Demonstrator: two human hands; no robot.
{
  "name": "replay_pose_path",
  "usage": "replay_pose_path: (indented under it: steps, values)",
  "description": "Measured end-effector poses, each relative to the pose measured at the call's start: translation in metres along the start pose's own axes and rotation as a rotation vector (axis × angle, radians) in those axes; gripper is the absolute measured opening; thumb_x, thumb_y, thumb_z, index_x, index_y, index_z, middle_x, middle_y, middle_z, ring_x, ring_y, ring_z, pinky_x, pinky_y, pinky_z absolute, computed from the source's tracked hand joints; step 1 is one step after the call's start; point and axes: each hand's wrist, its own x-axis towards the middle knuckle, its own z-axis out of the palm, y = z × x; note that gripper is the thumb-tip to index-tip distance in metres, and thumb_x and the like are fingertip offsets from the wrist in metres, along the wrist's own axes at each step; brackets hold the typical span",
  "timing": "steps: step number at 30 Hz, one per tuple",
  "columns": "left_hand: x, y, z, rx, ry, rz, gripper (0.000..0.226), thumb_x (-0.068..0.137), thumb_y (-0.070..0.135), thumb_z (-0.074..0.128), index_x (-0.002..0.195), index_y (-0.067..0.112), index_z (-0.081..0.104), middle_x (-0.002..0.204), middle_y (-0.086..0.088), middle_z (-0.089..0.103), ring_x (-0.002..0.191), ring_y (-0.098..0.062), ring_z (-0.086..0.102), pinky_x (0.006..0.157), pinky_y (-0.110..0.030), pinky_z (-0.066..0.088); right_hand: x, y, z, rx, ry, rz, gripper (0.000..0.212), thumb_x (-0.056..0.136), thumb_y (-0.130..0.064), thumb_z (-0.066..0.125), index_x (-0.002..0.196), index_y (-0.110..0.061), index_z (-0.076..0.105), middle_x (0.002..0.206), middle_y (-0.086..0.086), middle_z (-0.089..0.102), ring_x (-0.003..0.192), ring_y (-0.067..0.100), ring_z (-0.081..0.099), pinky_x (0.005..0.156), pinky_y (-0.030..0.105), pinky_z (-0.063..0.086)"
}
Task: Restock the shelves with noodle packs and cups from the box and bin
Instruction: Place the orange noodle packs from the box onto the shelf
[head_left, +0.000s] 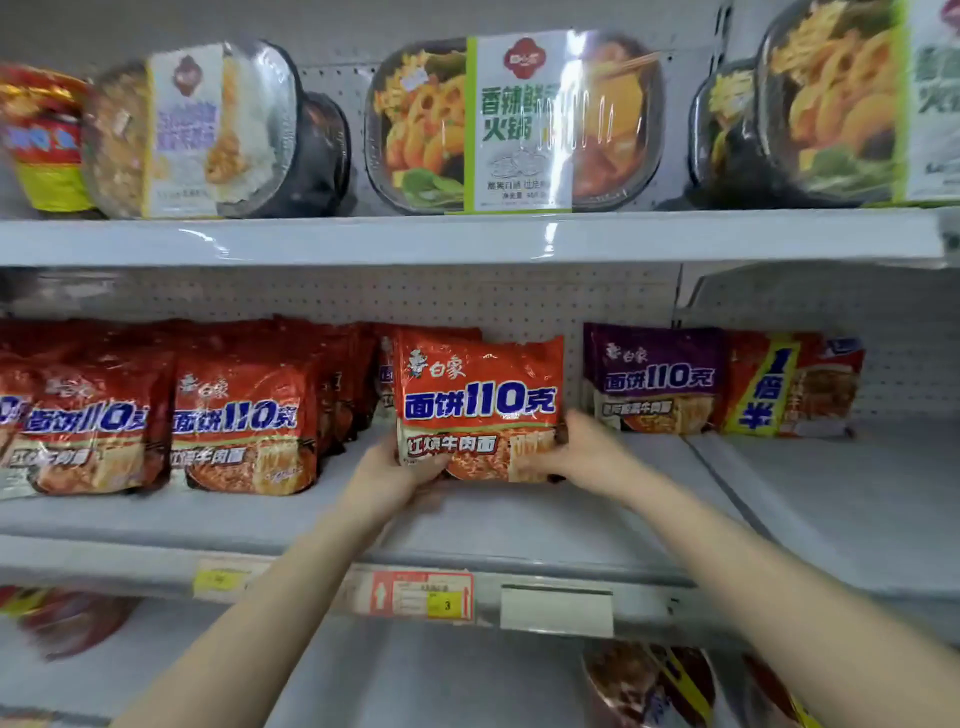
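Red noodle pack (479, 408): upright on the middle shelf (519, 519), gripped at its lower corners by both hands. Left hand (395, 475) fingers curl under the lower left corner; right hand (582, 452) clasps the lower right. Further red packs (244, 431) left of the left hand; purple pack (653, 378) beyond the right hand.

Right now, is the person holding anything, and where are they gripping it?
Yes: a red plastic noodle pack, upright on the middle shelf. The left hand grips its lower left corner, the right hand its lower right corner.
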Motion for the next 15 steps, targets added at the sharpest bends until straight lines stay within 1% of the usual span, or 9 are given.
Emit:
replay_pose_path:
  steps: [1, 3, 4, 5, 8, 10, 11, 13, 15]
  values:
    - [0.010, -0.006, -0.009, 0.078, 0.048, -0.005, 0.031, 0.086, 0.010, 0.075, 0.115, 0.010, 0.063, 0.097, -0.008, 0.076, 0.079, -0.024, 0.073, 0.063, -0.032, 0.059, 0.018, 0.005, 0.012, -0.033, -0.024, -0.006, 0.043, 0.079, -0.011, 0.079, 0.108, -0.031, 0.055, 0.103, -0.017, 0.064, 0.087, -0.013, 0.060, 0.081, 0.011, 0.051]
    - [0.026, -0.015, -0.022, 0.240, 0.115, 0.008, 0.035, 0.081, 0.011, 0.079, 0.114, 0.011, 0.065, 0.092, -0.001, 0.074, 0.084, -0.022, 0.072, 0.065, -0.024, 0.055, 0.046, 0.015, 0.035, -0.082, -0.028, 0.002, 0.047, 0.074, -0.016, 0.084, 0.106, -0.038, 0.057, 0.110, -0.013, 0.069, 0.100, 0.001, 0.065, 0.098, 0.034, 0.052]
    - [0.035, -0.021, -0.028, 0.308, 0.133, 0.012, 0.039, 0.078, 0.013, 0.081, 0.114, 0.012, 0.065, 0.096, 0.002, 0.073, 0.090, -0.019, 0.071, 0.069, -0.021, 0.053, 0.058, 0.021, 0.046, -0.101, -0.021, -0.007, 0.049, 0.071, -0.019, 0.086, 0.104, -0.041, 0.058, 0.111, -0.011, 0.070, 0.104, 0.007, 0.065, 0.100, 0.042, 0.051]
    - [0.042, -0.025, -0.032, 0.356, 0.151, 0.008, 0.044, 0.076, 0.017, 0.082, 0.115, 0.012, 0.063, 0.101, 0.003, 0.072, 0.096, -0.018, 0.070, 0.076, -0.021, 0.051, 0.067, 0.025, 0.055, -0.125, -0.004, -0.023, 0.049, 0.069, -0.021, 0.087, 0.101, -0.043, 0.058, 0.111, -0.011, 0.070, 0.106, 0.010, 0.066, 0.099, 0.045, 0.051]
    - [0.059, -0.035, -0.034, 0.552, 0.242, 0.006, 0.067, 0.071, 0.038, 0.082, 0.125, 0.012, 0.051, 0.118, -0.002, 0.067, 0.110, -0.025, 0.064, 0.093, -0.036, 0.050, 0.085, 0.030, 0.073, -0.172, 0.087, -0.059, 0.042, 0.071, -0.029, 0.085, 0.095, -0.049, 0.057, 0.108, -0.014, 0.071, 0.102, 0.010, 0.066, 0.093, 0.040, 0.054]
    - [0.069, -0.039, -0.032, 0.651, 0.299, 0.004, 0.079, 0.073, 0.041, 0.082, 0.133, 0.008, 0.043, 0.126, -0.009, 0.062, 0.117, -0.032, 0.059, 0.097, -0.040, 0.048, 0.098, 0.033, 0.079, -0.196, 0.130, -0.056, 0.041, 0.069, -0.033, 0.085, 0.097, -0.046, 0.058, 0.107, -0.016, 0.070, 0.098, 0.009, 0.067, 0.089, 0.038, 0.055]
    - [0.076, -0.041, -0.033, 0.684, 0.317, 0.002, 0.081, 0.073, 0.042, 0.082, 0.135, 0.007, 0.042, 0.127, -0.011, 0.061, 0.118, -0.034, 0.059, 0.096, -0.040, 0.048, 0.107, 0.038, 0.082, -0.217, 0.148, -0.052, 0.048, 0.065, -0.039, 0.084, 0.105, -0.044, 0.058, 0.108, -0.016, 0.071, 0.097, 0.009, 0.068, 0.087, 0.039, 0.056]
    - [0.089, -0.043, -0.036, 0.771, 0.325, -0.031, 0.080, 0.071, 0.053, 0.081, 0.131, 0.011, 0.048, 0.122, -0.010, 0.065, 0.111, -0.034, 0.062, 0.090, -0.039, 0.050, 0.128, 0.052, 0.086, -0.264, 0.174, -0.026, 0.062, 0.061, -0.052, 0.080, 0.116, -0.039, 0.054, 0.109, -0.014, 0.071, 0.098, 0.011, 0.069, 0.084, 0.040, 0.057]
    - [0.105, -0.048, -0.041, 0.870, 0.352, -0.092, 0.075, 0.070, 0.067, 0.072, 0.123, 0.018, 0.054, 0.114, -0.006, 0.068, 0.103, -0.031, 0.066, 0.084, -0.039, 0.054, 0.141, 0.056, 0.088, -0.346, 0.210, 0.030, 0.063, 0.066, -0.061, 0.076, 0.119, -0.036, 0.054, 0.112, -0.012, 0.071, 0.100, 0.015, 0.068, 0.083, 0.040, 0.056]
